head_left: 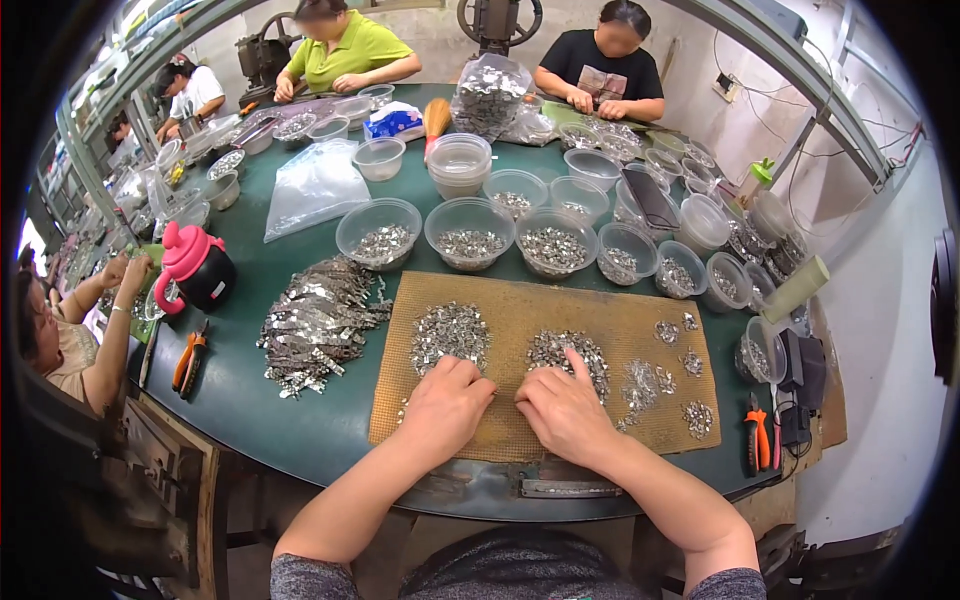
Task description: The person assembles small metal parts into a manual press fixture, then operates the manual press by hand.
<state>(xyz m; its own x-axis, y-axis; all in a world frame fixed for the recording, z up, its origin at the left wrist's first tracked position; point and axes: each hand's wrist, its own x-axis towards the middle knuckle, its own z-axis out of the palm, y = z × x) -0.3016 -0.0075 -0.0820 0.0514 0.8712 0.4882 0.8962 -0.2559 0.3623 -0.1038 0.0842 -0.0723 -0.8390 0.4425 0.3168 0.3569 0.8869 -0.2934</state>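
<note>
My left hand (446, 408) rests on a tan textured mat (480, 290), its fingers curled and pressed together just below a heap of small silvery metal pieces (450, 335). Opposite it, my right hand (566, 412) is closed in a pinch, with one finger raised against a second metal heap (548, 350). The two sets of fingertips face each other across a narrow gap. Whatever they pinch is too small or hidden to make out. On the mat's right side lie smaller clusters of metal bits (640, 385).
Left of the mat lies a pile of metal strips (320, 320). Clear plastic bowls (470, 232) of metal pieces line the mat's far edge. Orange-handled pliers (188, 360), a pink-lidded black mug (200, 270) and more pliers (757, 435) stand to the sides. Co-workers sit around the green table (265, 225).
</note>
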